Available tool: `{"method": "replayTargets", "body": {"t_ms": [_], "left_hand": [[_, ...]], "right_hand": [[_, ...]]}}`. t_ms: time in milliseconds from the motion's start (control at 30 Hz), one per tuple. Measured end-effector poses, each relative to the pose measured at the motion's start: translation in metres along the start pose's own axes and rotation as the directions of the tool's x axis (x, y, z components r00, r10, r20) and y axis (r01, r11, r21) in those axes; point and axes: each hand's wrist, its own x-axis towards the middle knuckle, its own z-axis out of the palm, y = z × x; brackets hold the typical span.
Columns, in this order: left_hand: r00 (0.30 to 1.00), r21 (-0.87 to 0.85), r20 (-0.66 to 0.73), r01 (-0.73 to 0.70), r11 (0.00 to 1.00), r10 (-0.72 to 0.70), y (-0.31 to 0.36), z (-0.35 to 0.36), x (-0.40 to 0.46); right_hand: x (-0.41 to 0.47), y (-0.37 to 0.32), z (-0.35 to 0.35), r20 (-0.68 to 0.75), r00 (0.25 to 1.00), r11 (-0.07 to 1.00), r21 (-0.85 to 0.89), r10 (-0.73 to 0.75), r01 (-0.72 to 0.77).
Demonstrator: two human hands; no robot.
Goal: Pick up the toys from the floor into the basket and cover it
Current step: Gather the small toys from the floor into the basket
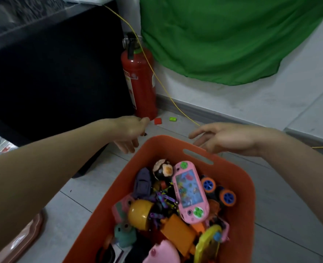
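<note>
An orange basket sits on the grey floor below me, filled with several toys, among them a pink handheld game and a yellow ball. Beyond its far rim, a small red block and a small green block lie on the floor near the wall. My left hand reaches out past the basket's far left corner, fingers loosely curled down, close to the red block; nothing shows in it. My right hand hovers over the basket's far rim, open, fingers spread.
A red fire extinguisher stands in the corner beside a black cabinet. A yellow cable runs down the wall to the floor. A green cloth hangs on the wall. A pinkish lid lies at lower left.
</note>
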Motion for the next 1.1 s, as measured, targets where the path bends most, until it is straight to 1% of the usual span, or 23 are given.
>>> {"method": "replayTargets", "body": {"t_ms": [33,100,167,233,267,333,400,467,533,733,800,867,933,967,1000,1100], "left_hand": [[1.0,0.029,-0.013,0.005,1.0,-0.005,0.0,-0.005,0.008],[0.997,0.156,-0.056,-0.042,0.987,0.052,-0.005,-0.013,0.024],[0.994,0.307,-0.029,-0.091,0.947,0.105,-0.011,-0.018,0.041],[0.996,0.387,0.028,-0.094,0.917,0.09,-0.017,-0.016,0.059],[0.997,0.413,0.047,-0.082,0.907,0.068,-0.02,-0.012,0.067],[0.997,0.446,0.065,-0.064,0.892,0.04,-0.028,-0.007,0.089],[0.994,0.451,0.073,-0.101,0.887,0.077,-0.037,-0.001,0.11],[0.992,0.417,0.066,-0.129,0.9,0.111,-0.044,0.001,0.133],[0.991,0.413,0.052,-0.136,0.901,0.126,-0.045,0.007,0.146],[0.996,0.509,0.009,-0.077,0.857,0.084,-0.041,0.037,0.177],[0.99,0.511,0.0,-0.123,0.851,0.143,-0.046,0.047,0.185],[0.975,0.524,0.012,-0.194,0.829,0.221,-0.05,0.054,0.19],[0.959,0.541,0.021,-0.247,0.804,0.281,-0.052,0.058,0.192],[0.954,0.543,0.018,-0.262,0.798,0.301,-0.054,0.06,0.193],[0.949,0.535,0.007,-0.271,0.8,0.316,-0.054,0.06,0.193],[0.945,0.45,-0.053,-0.266,0.853,0.323,-0.056,0.057,0.194]], "right_hand": [[0.009,-0.004,-0.006,-0.005,1.0,1.0,0.028,-0.003,0.003],[0.032,-0.012,-0.018,-0.03,1.0,1.0,0.016,0.007,-0.007],[0.06,-0.018,-0.024,-0.055,0.998,0.997,-0.064,0.03,-0.034],[0.095,-0.021,-0.024,-0.08,0.995,0.974,-0.213,0.061,-0.077],[0.11,-0.022,-0.023,-0.076,0.995,0.947,-0.308,0.072,-0.092],[0.144,-0.022,-0.021,-0.044,0.994,0.855,-0.507,0.099,-0.107],[0.174,-0.017,-0.021,-0.031,0.993,0.741,-0.663,0.114,-0.106],[0.206,-0.013,-0.024,-0.061,0.994,0.65,-0.752,0.092,-0.106],[0.228,-0.006,-0.024,-0.079,0.994,0.607,-0.788,0.069,-0.105],[0.278,0.019,-0.021,-0.096,0.995,0.534,-0.841,0.007,-0.085],[0.288,0.024,-0.023,-0.115,0.993,0.523,-0.847,-0.012,-0.092],[0.294,0.026,-0.024,-0.122,0.992,0.48,-0.873,-0.038,-0.089],[0.298,0.028,-0.024,-0.125,0.986,0.431,-0.9,-0.111,-0.066],[0.299,0.031,-0.022,-0.127,0.978,0.427,-0.903,-0.165,-0.045],[0.298,0.032,-0.021,-0.137,0.967,0.448,-0.894,-0.215,-0.027],[0.299,0.035,-0.016,-0.15,0.951,0.531,-0.847,-0.272,0.018]]}}
